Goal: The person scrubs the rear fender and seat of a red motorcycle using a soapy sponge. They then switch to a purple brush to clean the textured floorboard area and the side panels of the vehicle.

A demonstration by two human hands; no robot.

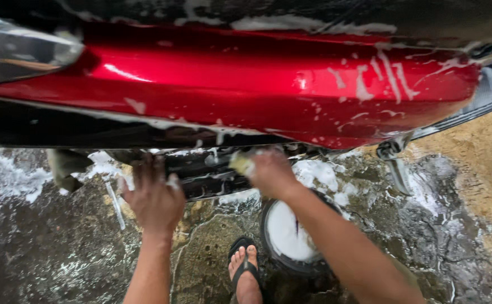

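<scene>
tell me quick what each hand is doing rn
Left hand: open, fingers spread against the soapy underside.
Right hand: closed on a yellowish sponge.

The floor (60, 247) is rough, dark, wet stone, glistening with water below and around the hands. Patches of white soap foam (9, 177) lie on it to the left of the left hand (154, 197), and more foam (319, 174) lies just right of the right hand (271, 171). Directly below the right hand a round dark basin (268, 256) full of white suds stands on the floor. Just beside the basin, between the two forearms, a bare foot in a black flip-flop (245, 273) rests on the stone. Far to the right of the hands the floor turns to dry, sandy yellow ground (490, 180). A thin metal stand (398, 174) touches down on the wet stone well right of the right hand.
</scene>
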